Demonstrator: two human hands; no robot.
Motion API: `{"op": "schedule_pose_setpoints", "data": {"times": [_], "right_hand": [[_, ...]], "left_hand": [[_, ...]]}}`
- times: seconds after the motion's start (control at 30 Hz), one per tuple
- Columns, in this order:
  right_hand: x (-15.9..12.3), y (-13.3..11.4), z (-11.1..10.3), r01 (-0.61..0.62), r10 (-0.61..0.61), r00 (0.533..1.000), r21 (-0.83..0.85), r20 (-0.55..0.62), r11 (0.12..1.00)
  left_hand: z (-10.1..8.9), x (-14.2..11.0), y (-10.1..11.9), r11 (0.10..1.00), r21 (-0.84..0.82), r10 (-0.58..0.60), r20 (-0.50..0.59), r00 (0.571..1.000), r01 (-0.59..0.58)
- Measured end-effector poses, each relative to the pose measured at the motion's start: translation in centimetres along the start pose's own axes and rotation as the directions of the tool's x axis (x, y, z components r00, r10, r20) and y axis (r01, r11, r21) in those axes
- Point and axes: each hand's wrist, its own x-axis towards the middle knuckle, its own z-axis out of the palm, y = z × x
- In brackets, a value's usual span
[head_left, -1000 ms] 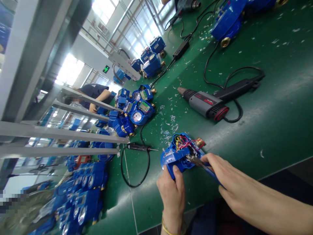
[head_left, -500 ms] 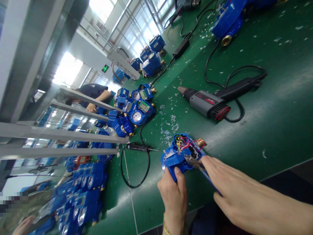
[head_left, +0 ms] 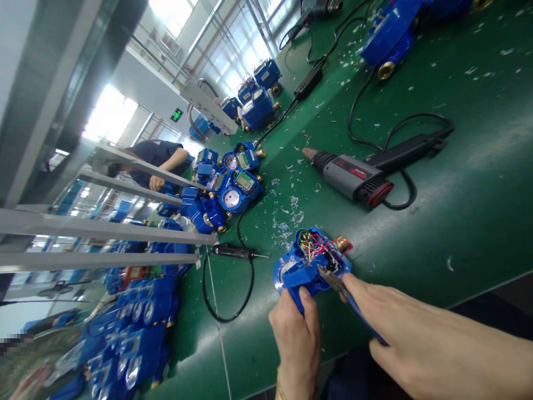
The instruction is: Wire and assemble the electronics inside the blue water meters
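A blue water meter (head_left: pixel 306 273) with its housing uncovered lies on the green table near the front edge. Red, yellow and white wires (head_left: pixel 312 244) show inside it, and a brass fitting (head_left: pixel 342 243) sticks out at its far right. My left hand (head_left: pixel 295 328) is closed on the meter's near side, thumb against a blue flap. In my right hand (head_left: pixel 387 316) are pliers (head_left: pixel 339 286) with blue handles. Their jaws touch or hover just over the inside of the housing, beside the wires; exact contact is hard to make out.
A grey heat gun (head_left: pixel 353 178) with its cable lies behind the meter. To the left is a corded electric screwdriver (head_left: pixel 233 251). Several other meters (head_left: pixel 241 189) stand beyond, by a metal frame (head_left: pixel 104 233). White scraps (head_left: pixel 293 208) litter the table. Another person's arm (head_left: pixel 170 164) shows behind the frame.
The pliers and my right hand have shifted slightly right and toward me. My left hand still grips the meter, which has hardly moved. The view has turned a little.
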Motion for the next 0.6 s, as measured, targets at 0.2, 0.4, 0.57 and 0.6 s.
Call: {"op": "schedule_pose_setpoints", "data": {"times": [0.2,0.4,0.57,0.6], "right_hand": [[0.3,0.2,0.1,-0.006,0.01,0.999,0.078,-0.045,0.997],[0.0,0.7,0.5,0.003,-0.002,1.0,0.037,-0.017,0.999],[-0.1,1.2,1.4,0.017,-0.018,0.998,-0.017,-0.055,1.0],[0.0,1.1,1.5,0.012,-0.013,0.998,-0.013,-0.06,1.0]], "left_hand": [[-0.1,0.1,-0.1,1.0,-0.007,0.01,0.006,1.0,-0.01],[-0.1,-0.1,-0.1,1.0,-0.003,0.025,0.013,1.0,-0.025],[-0.1,-0.1,-0.2,1.0,-0.003,0.026,0.018,0.999,-0.026],[-0.1,-0.1,-0.2,1.0,-0.006,0.031,0.02,0.999,-0.031]]}}
